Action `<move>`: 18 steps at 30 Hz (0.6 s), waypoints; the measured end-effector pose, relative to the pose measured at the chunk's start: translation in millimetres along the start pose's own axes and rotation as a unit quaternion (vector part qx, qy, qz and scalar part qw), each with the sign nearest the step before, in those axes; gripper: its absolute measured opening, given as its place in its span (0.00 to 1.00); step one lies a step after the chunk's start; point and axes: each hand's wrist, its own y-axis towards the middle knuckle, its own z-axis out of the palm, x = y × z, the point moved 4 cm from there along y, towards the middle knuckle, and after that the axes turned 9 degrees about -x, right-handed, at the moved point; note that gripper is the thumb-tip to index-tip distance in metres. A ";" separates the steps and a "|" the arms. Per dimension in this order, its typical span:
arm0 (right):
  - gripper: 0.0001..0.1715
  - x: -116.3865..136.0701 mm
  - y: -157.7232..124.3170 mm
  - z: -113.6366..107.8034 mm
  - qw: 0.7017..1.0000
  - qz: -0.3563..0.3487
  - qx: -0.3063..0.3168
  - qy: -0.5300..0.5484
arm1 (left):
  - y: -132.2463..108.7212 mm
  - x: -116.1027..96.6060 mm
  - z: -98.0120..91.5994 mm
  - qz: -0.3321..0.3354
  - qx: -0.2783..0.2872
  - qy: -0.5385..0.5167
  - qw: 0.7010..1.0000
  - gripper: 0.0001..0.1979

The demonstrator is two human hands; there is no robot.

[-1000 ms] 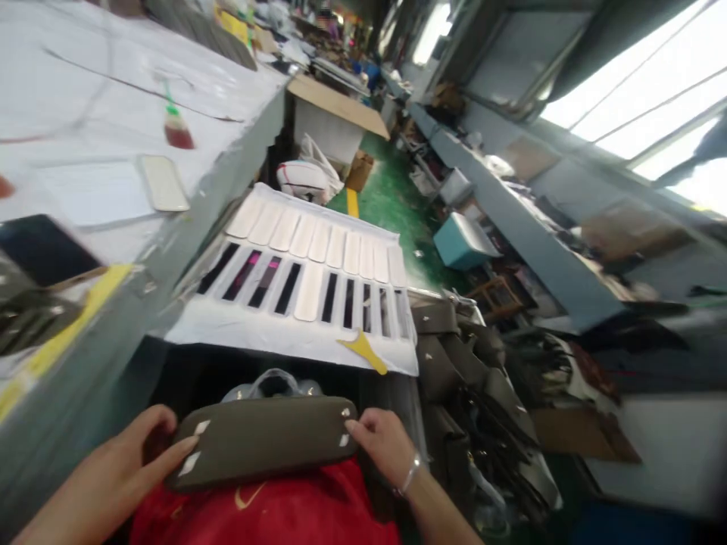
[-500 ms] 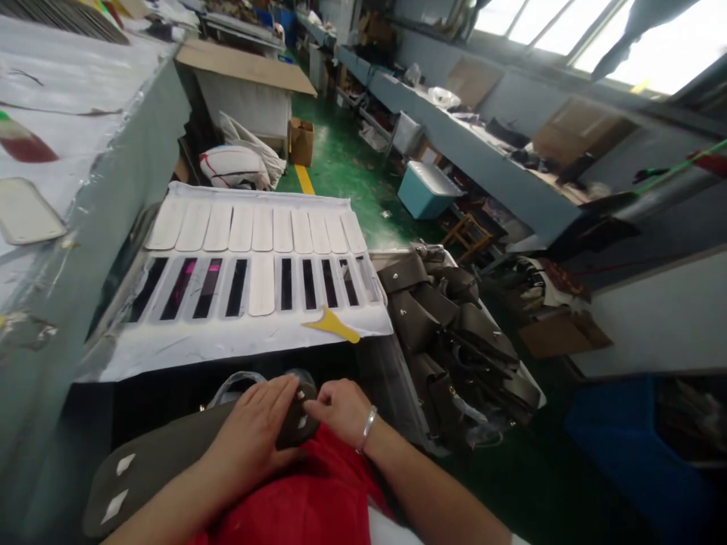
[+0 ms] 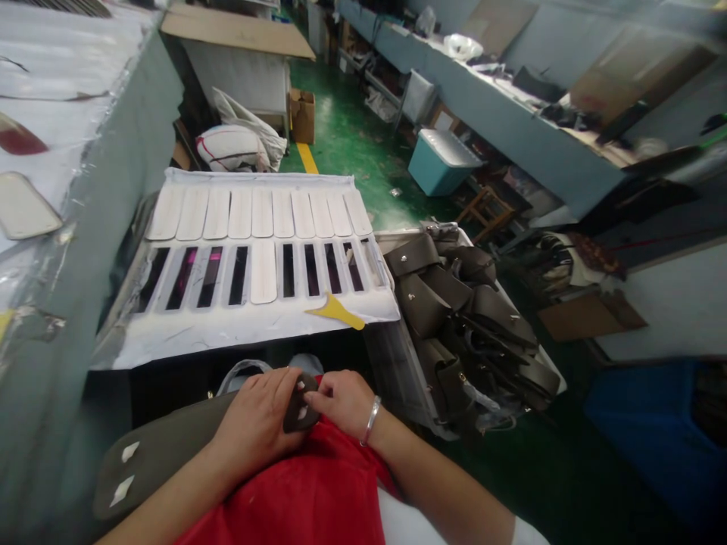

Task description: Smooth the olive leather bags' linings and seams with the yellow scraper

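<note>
A long grey-brown piece with rounded ends lies across my lap, over the red apron. White tabs show near both its ends. My left hand is wrapped over the piece near its right end, thumb below and fingers on top. At that end, my right hand, with a silver bracelet at the wrist, has its thumb and curled fingers pinched by a white tab. What sits between those fingertips is too small to make out.
Ahead stands a white-covered board with rows of white strips and a yellow tool. A bin of grey-brown parts stands to the right. A covered table runs along the left; a blue container is far right.
The view has tilted down and shifted slightly. Both hands remain on the piece, with my right hand still pinched at its right end.
</note>
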 end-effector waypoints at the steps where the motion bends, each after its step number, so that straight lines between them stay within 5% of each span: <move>1: 0.16 -0.6 -0.8 0.8 1.000 -0.001 -0.005 0.004 | -1.2 0.8 0.3 0.003 -0.001 -0.002 1.000 0.26; 9: 0.15 -0.3 -2.7 2.7 0.999 0.001 -0.021 0.034 | -5.8 3.4 -2.8 -0.008 -0.050 -0.039 0.998 0.28; 18: 0.14 -3.7 0.1 4.2 0.998 0.006 -0.002 0.059 | -10.3 7.6 4.2 0.010 -0.028 -0.024 0.999 0.35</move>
